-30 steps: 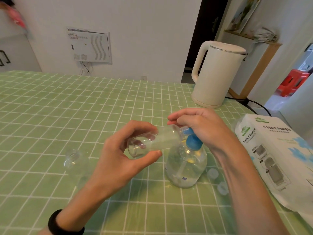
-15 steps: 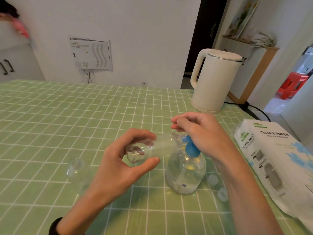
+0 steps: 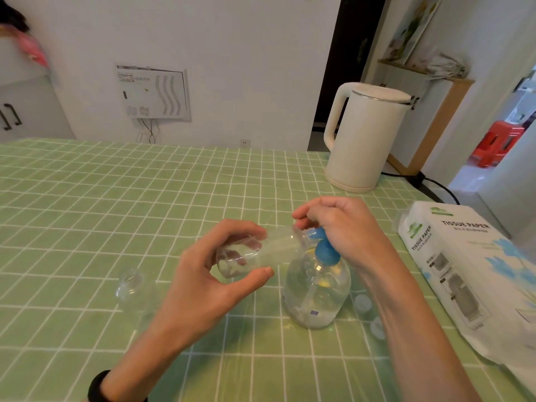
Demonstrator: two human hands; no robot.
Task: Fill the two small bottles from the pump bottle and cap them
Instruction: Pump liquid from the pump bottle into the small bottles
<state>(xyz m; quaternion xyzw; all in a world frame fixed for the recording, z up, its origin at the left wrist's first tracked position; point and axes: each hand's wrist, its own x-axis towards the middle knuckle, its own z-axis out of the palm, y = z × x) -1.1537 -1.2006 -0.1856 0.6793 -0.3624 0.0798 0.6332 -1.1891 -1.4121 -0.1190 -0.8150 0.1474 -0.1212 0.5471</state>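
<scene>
Centre frame, my left hand (image 3: 203,288) pinches the small bottle (image 3: 261,252) near its base, mouth at the spout, right hand (image 3: 351,227) curled over the pump head (image 3: 326,252); it looks light, slick and thin-walled, so I'd grip gently.

A black wristband (image 3: 98,387) wraps the left wrist; both forearms are bare.
</scene>
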